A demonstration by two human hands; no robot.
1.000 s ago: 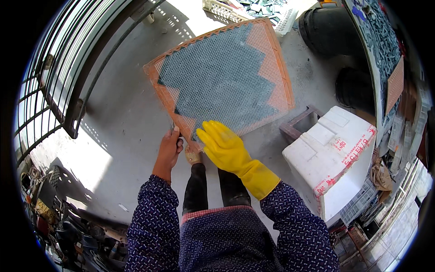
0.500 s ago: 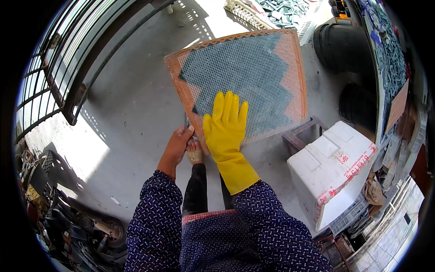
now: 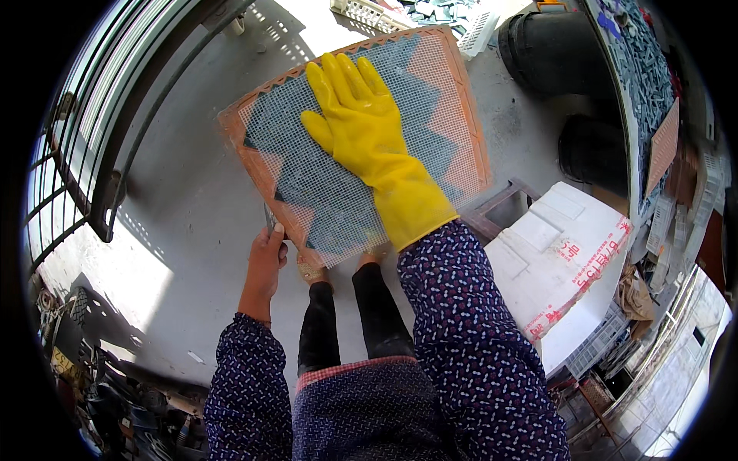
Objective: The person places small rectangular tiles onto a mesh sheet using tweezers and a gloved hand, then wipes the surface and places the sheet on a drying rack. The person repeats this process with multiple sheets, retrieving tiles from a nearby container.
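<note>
An orange-brown square tray [image 3: 480, 150] is tilted in front of me, with white mesh [image 3: 450, 115] stretched over it. Dark green-grey pieces [image 3: 288, 165] show through the mesh in a zigzag-edged shape. My right hand [image 3: 357, 123], in a yellow rubber glove, lies on the far part of the mesh with fingers stretched and thumb out. Bare, my left hand [image 3: 267, 257] is by the tray's near left edge. A thin dark metal tool [image 3: 269, 217] points up from its closed fingers; its kind is unclear.
To the right, a white foam box [image 3: 565, 253] stands beside a dark wooden stool [image 3: 496, 203]. Black buckets [image 3: 550, 54] sit near a table piled with green-grey pieces [image 3: 653, 84]. A metal railing [image 3: 115, 138] runs along the left. A plastic crate [image 3: 369, 14] lies at the back.
My gloved right hand has slid forward from the tray's near part to its far part. Tray and left hand appear further left in view, the left hand still gripping the tool.
</note>
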